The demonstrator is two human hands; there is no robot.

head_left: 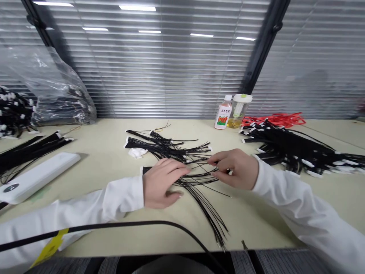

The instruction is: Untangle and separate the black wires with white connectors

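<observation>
Black cable [119, 225] nearest; left hand [161, 182] flat, pinning black strands [199, 179], right hand [235, 167] pinching one (pull slowly, avoid tangling).

Office-like workroom, window blinds [159, 76], worktable [108, 152], black cable piles [288, 146]

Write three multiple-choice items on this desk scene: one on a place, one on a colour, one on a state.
1. Where does the small drink bottle stand?
A. beside the lidded jar
B. on the white flat device
C. in the plastic bag

2. What colour are the cords behind the right-hand black pile?
A. blue
B. red
C. green

3. How is the left hand?
A. raised in the air
B. gripping the bottle
C. laid flat on the black cords

Key: 1 A, the two stand side by side at the window. 2 B, they are bright red. 3 C, its palm presses the bundle while the right hand pinches a strand.
</observation>
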